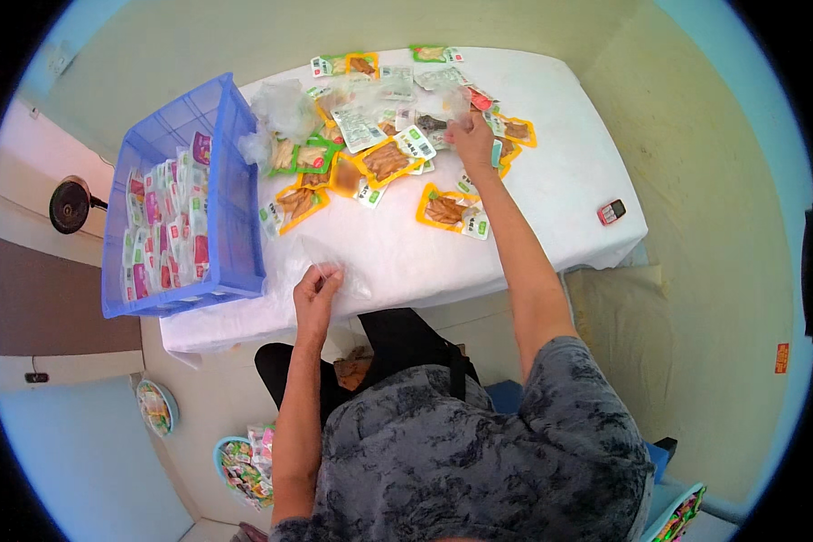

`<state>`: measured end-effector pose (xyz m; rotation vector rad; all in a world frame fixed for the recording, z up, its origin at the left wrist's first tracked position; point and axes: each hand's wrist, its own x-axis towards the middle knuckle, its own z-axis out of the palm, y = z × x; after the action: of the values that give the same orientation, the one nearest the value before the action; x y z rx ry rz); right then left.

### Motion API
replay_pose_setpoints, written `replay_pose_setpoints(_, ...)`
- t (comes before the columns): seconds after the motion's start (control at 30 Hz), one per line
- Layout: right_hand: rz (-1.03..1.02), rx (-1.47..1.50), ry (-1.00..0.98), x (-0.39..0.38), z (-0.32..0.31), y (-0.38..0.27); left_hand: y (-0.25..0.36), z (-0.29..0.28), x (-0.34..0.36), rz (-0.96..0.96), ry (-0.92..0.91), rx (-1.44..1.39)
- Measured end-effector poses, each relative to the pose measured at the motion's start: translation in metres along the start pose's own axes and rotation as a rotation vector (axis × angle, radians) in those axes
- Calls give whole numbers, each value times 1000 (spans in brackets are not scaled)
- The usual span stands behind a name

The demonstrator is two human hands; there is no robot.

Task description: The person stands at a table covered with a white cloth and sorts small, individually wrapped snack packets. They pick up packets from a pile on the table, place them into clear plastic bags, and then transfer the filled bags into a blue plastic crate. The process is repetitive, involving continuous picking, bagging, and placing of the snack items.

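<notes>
Low at the table's near edge, my left hand is closed in a pinch on a clear plastic bag, which spreads limply over the white cloth. My right hand reaches far across to the pile of snack packets, its fingers bent together at the pile's right side; what they hold is too small to make out. Just left of those fingers lies a packet with dark contents. Orange-edged packets and green-edged packets overlap in the pile. One orange-edged packet lies apart, nearer to me.
A blue plastic crate full of upright packets stands on the table's left. Crumpled clear bags lie beside it. A red mobile phone rests at the right edge. Basins of packets stand on the floor.
</notes>
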<state>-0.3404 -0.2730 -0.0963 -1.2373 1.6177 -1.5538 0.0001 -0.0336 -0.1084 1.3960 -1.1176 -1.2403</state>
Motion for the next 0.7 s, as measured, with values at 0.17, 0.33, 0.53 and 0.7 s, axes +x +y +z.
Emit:
replay_pose_setpoints(0.17,-101,18,-34,4,2,16,3,5,0,8,-21,-50)
replay_pose_setpoints(0.33,-283,-180,-205,-11,26,-29,-8,-3,1,19,-10,-2)
replay_pose_setpoints(0.53,-698,-261,-608,-87,92,-85,-7,2,3,83,-38,-66)
replay_pose_setpoints(0.7,-905,-475,-913,-118,195,-68,-6,4,4,63,-19,-1)
